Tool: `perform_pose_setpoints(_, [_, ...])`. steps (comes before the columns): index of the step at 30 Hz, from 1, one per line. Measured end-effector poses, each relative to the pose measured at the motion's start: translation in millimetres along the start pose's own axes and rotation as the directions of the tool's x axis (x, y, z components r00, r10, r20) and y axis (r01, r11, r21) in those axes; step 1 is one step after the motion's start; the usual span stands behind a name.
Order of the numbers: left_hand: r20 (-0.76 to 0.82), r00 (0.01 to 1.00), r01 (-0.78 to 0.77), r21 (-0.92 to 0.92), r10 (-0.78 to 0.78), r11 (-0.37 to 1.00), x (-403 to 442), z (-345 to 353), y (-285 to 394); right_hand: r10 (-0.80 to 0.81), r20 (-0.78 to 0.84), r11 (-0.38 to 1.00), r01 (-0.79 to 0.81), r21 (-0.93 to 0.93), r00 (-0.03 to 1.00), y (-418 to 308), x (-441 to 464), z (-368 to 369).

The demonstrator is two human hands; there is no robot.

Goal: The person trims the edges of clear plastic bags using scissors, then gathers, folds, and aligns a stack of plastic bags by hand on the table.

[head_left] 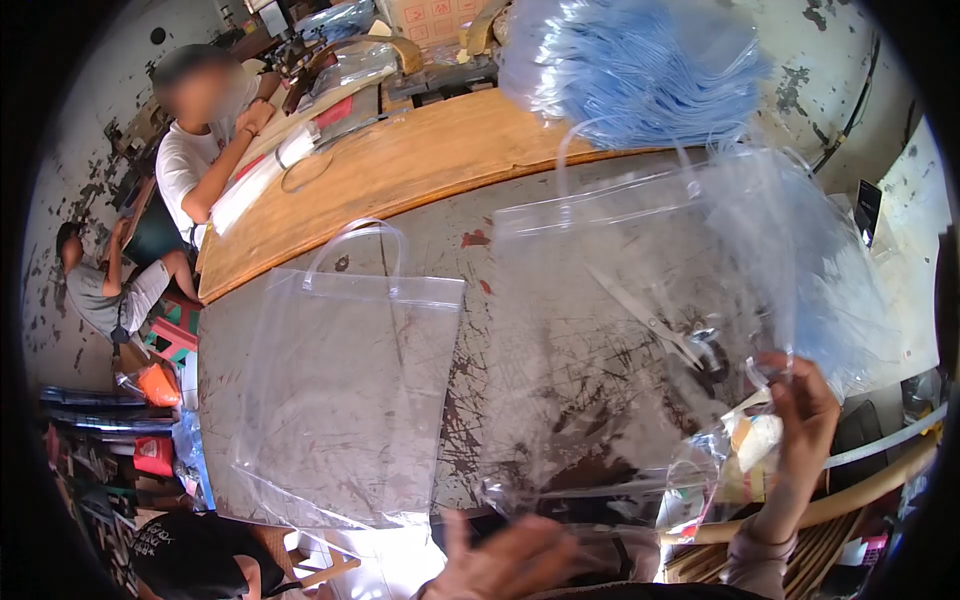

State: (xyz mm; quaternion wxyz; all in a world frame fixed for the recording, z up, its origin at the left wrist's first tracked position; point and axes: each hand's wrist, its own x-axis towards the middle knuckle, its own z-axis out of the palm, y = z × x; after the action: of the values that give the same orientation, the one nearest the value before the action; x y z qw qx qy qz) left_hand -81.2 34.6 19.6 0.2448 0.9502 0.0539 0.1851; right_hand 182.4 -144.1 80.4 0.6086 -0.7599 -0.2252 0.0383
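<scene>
My right hand pinches the right edge of a clear plastic bag with see-through handles, held over the scratched grey table. Metal scissors show through that bag. At the table's front edge is my left hand, blurred, its thumb apart from the fingers, just below the bag's lower edge and with nothing visible in it. A second clear bag lies flat on the left of the table, its handle toward the back.
A pile of bluish plastic bags rests on the wooden board at the back. More clear plastic lies at the right, near a phone. One person leans over the board; another sits at far left. A dark-clothed person is at lower left.
</scene>
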Motion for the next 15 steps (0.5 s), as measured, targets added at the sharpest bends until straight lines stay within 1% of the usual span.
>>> perform_pose_setpoints(1, [-0.066,0.982,0.173,-0.065,-0.178,0.983,-6.4,2.0,-13.8,-0.02,0.012,0.999,0.021,-0.042,1.0,-3.7,6.9,-15.1])
perform_pose_setpoints(2, [-0.127,0.931,0.324,-0.149,-0.343,0.934,-12.9,4.1,-27.5,0.054,-0.033,0.993,-0.057,-0.103,0.998,-12.6,13.3,-30.3])
perform_pose_setpoints(3, [-0.255,0.967,0.122,0.398,-0.019,0.909,-10.5,-20.2,-32.2,0.083,-0.045,0.996,-0.085,-0.032,0.996,-19.4,21.7,-39.5])
perform_pose_setpoints(4, [-0.228,0.954,0.285,0.486,-0.195,0.826,-5.6,-35.2,-27.1,0.037,-0.033,0.996,-0.04,-0.075,0.999,-21.4,32.4,-53.3])
perform_pose_setpoints(5, [-0.229,0.955,0.281,0.485,-0.19,0.828,-11.2,-41.1,-32.0,0.046,-0.067,0.998,-0.048,-0.029,0.997,-24.9,41.2,-70.0])
perform_pose_setpoints(6, [-0.2,0.936,0.351,0.489,-0.288,0.799,-19.2,-47.4,-38.1,0.03,-0.011,0.998,-0.031,-0.052,0.999,-31.0,53.0,-92.1])
perform_pose_setpoints(7, [-0.171,0.907,0.417,0.495,-0.385,0.762,-23.4,-50.5,-41.1,-0.055,-0.092,0.986,0.04,-0.162,0.994,-34.9,64.0,-107.5])
perform_pose_setpoints(8, [-0.12,0.912,0.387,0.566,-0.391,0.728,-19.1,-60.2,-34.7,-0.116,-0.119,0.967,0.085,-0.24,0.986,-41.1,73.9,-129.5])
perform_pose_setpoints(9, [-0.12,0.914,0.384,0.565,-0.388,0.73,-21.0,-65.4,-32.4,-0.193,-0.114,0.935,0.147,-0.324,0.975,-47.1,87.3,-161.4])
perform_pose_setpoints(10, [-0.073,0.902,0.402,0.499,-0.425,0.768,-24.3,-70.4,-32.0,-0.265,-0.094,0.887,0.204,-0.415,0.96,-53.2,101.8,-191.4])
perform_pose_setpoints(11, [-0.022,0.889,0.422,0.43,-0.458,0.798,-27.8,-74.7,-31.5,-0.301,-0.065,0.837,0.231,-0.495,0.951,-60.3,116.9,-216.4])
perform_pose_setpoints(12, [0.047,0.878,0.411,0.436,-0.476,0.801,-31.7,-77.5,-30.3,-0.262,-0.033,0.751,0.182,-0.635,0.965,-75.7,133.2,-235.8])
perform_pose_setpoints(13, [0.05,0.88,0.407,0.435,-0.473,0.803,-37.0,-76.1,-32.8,-0.121,0.012,0.761,0.101,-0.641,0.993,-84.7,147.1,-240.4])
perform_pose_setpoints(14, [0.034,0.897,0.379,0.452,-0.44,0.807,-42.6,-71.9,-36.1,0.023,0.058,0.759,0.02,-0.651,0.998,-91.2,161.5,-243.9])
perform_pose_setpoints(15, [0.019,0.914,0.35,0.47,-0.406,0.81,-45.3,-69.4,-37.0,0.1,0.101,0.747,-0.007,-0.665,0.99,-86.1,179.2,-247.8])
